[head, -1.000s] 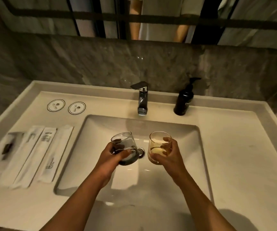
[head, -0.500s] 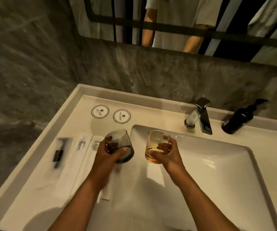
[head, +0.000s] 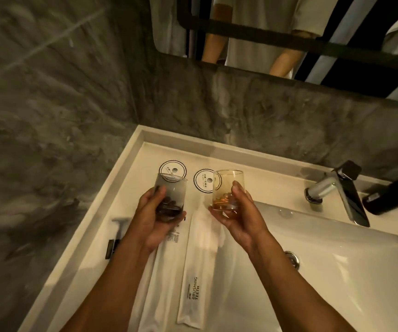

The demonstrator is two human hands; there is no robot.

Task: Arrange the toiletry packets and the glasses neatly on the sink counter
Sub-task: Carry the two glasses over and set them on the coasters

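My left hand (head: 151,220) grips a smoky grey glass (head: 170,196) held above the left counter. My right hand (head: 238,216) grips an amber glass (head: 228,190) beside it. Both glasses hover just in front of two round white coasters, the left coaster (head: 172,168) and the right coaster (head: 204,182), near the back wall. Long white toiletry packets lie side by side under my arms; one packet (head: 194,281) reads BRUSHING TEETH, another packet (head: 159,279) is partly hidden by my left forearm. A razor (head: 116,236) lies at the far left.
The white sink basin (head: 351,271) with its drain (head: 293,258) fills the right. A chrome faucet (head: 341,192) and a black pump bottle (head: 394,196) stand at the back right. Grey stone walls close in behind and to the left. A mirror above reflects a person.
Both hands have carried the glasses from over the basin leftward and toward the back, up to the two coasters. The view has swung left.
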